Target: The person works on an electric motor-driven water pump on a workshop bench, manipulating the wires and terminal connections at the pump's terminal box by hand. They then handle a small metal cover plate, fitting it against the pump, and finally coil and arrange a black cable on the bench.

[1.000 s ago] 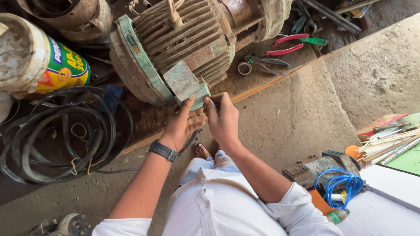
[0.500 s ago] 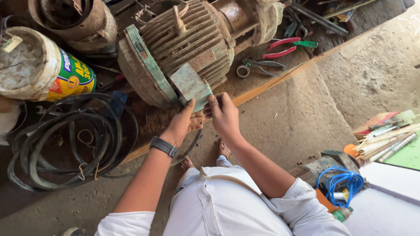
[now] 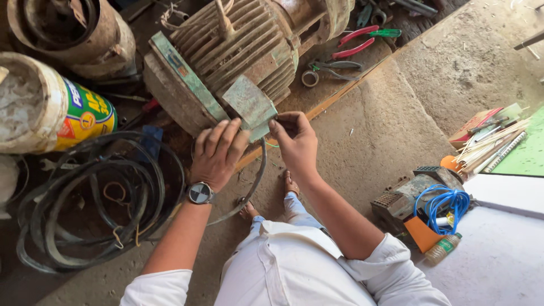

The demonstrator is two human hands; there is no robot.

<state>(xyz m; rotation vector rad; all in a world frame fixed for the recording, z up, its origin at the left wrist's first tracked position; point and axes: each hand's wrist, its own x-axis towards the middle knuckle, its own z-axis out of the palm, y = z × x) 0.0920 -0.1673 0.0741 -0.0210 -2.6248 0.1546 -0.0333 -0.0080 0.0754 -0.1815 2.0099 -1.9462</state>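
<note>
a large ribbed electric motor (image 3: 238, 51), rusty and grey-green, is seen lying on its side on the floor. a flat green terminal box cover (image 3: 249, 106) is set against its flank, near the lower edge of the fins. the left hand (image 3: 218, 153) is laid flat against the motor just beside the cover, its fingers spread and pressed on the metal, the fingertips touching the cover's lower left edge; a round wristwatch (image 3: 200, 193) is worn on that wrist. the right hand (image 3: 296, 141) is held at the cover's right corner, its grip pressed together, thumb and forefinger pinching something small that cannot be made out. a grey cable (image 3: 254, 181) is seen curving down between the two hands. coiled black hoses (image 3: 85, 198) lie to the left, beneath a paint bucket (image 3: 51, 113). red-handled pliers (image 3: 357, 42) rest beyond the motor, and a blue wire coil (image 3: 445, 201) is seen at the right.
</note>
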